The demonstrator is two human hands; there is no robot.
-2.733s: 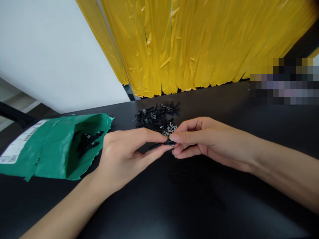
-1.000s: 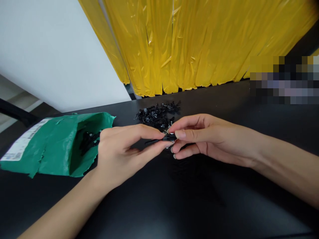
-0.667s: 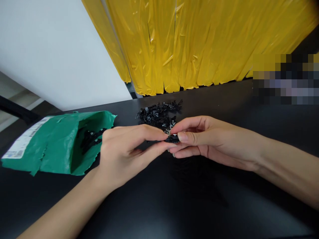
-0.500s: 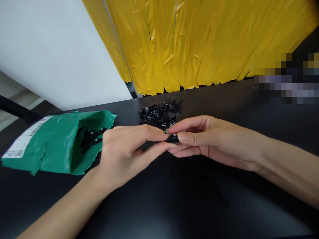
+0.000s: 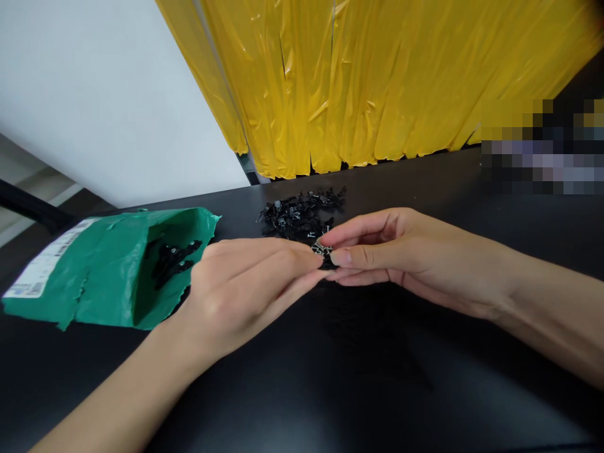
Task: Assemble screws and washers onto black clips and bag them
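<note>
Between my fingertips, near the middle of the view, is a small black part, mostly covered by the fingers. My left hand pinches it from the left, fingers pressed together. From the right, my right hand holds it with thumb and fingertips. Small silvery screws show just behind the fingertips. Beyond them lies a heap of small black pieces on the dark table.
At the left a green plastic bag lies open towards my left hand, with black parts inside. Yellow plastic sheeting hangs behind the table, beside a white panel. A blurred patch covers the far right.
My left hand has turned slightly, its fingers closer together. My right hand has shifted a little, its index finger raised, and more of the screws shows.
</note>
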